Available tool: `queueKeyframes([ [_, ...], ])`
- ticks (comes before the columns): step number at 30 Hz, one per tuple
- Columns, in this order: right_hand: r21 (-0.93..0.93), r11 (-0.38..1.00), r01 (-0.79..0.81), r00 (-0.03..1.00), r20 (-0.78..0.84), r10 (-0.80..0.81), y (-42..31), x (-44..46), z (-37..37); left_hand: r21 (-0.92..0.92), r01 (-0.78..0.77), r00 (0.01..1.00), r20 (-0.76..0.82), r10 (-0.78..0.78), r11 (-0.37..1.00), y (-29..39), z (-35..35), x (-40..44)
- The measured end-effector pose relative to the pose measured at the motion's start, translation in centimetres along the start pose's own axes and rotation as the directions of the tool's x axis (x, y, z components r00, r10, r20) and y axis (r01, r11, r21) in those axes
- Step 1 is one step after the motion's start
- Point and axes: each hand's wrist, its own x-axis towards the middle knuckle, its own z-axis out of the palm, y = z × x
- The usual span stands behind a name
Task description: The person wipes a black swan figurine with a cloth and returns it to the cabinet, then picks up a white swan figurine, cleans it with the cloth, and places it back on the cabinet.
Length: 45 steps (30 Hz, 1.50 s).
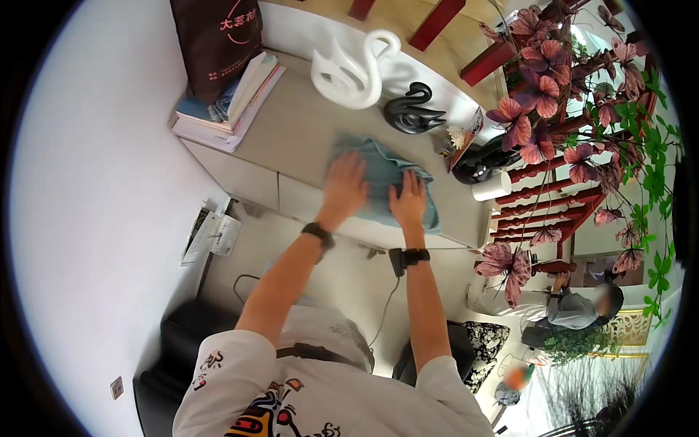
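A teal cloth [380, 169] lies spread and wrinkled on the top of a low grey cabinet [291, 120]. My left hand [345, 182] rests flat on the cloth's left part, its stretched fingers blurred by motion. On the right part, my right hand [409, 195] lies palm down with its fingers extended and its thumb apart. Behind the cloth stand a white swan figurine [357, 84] and a smaller black swan figurine [411, 113]. Neither hand touches them.
Books and papers [233, 109] with a dark brown bag [218, 47] occupy the cabinet's left end. A white cup [492, 186] is at the right end, near red railings [550, 200] and hanging butterfly decorations [535, 95]. A person [575, 309] is in the background at right.
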Motion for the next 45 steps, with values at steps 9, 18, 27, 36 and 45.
queueKeyframes([
  [9,0.337,0.869,0.363,0.929,-0.066,-0.363,-14.5,3.1,5.4,0.136,0.123,0.992,-0.027,-0.120,0.983,-12.9,-7.8,0.6],
  [18,0.037,0.991,0.132,0.989,-0.078,-0.128,-10.6,2.4,4.2,0.237,0.061,0.986,0.133,-0.095,0.970,-5.3,-4.8,0.1],
  [27,-0.062,0.966,-0.250,0.968,-0.036,0.248,-1.6,1.6,0.7,-0.038,0.027,0.997,0.077,-0.024,0.999,-1.0,-4.6,3.9],
  [36,-0.108,0.984,-0.140,0.990,-0.032,0.138,-5.8,0.9,0.9,-0.211,-0.001,0.996,0.088,0.020,0.978,1.2,-1.8,14.5],
  [45,0.261,0.961,-0.093,0.995,0.064,0.079,-6.7,1.8,1.6,-0.328,0.008,0.999,-0.033,-0.019,0.945,0.8,4.9,18.2],
])
